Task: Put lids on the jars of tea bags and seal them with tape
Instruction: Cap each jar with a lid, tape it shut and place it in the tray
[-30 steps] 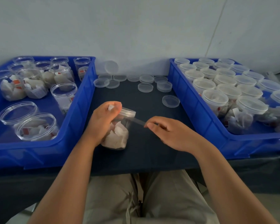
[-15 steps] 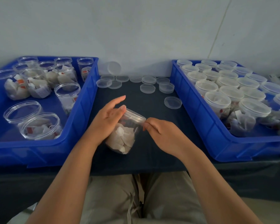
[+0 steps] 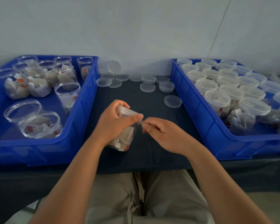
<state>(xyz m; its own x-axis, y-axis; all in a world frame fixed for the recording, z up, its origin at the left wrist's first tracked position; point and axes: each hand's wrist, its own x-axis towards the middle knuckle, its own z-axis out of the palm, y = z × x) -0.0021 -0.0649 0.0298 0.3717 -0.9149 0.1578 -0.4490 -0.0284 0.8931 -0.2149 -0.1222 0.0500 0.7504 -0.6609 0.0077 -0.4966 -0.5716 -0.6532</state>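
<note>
I had the left hand [image 3: 115,122] curled round a jar [image 3: 123,142] of tea bags, held tilted over the dark worktop [image 3: 152,152] between the two blue bins, its lid [image 3: 126,111] on. The right hand [image 3: 165,135] pinched a short piece of clear tape [image 3: 139,125] just beside the left thumb. Open jars stood in the left bin [image 3: 82,110], lidded jars filled the right bin [image 3: 200,126], and spare lids [image 3: 173,101] lay at the back of the worktop.

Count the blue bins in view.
2. The left bin holds open jars of tea bags. The right bin holds lidded jars. No other bin looks hidden.
</note>
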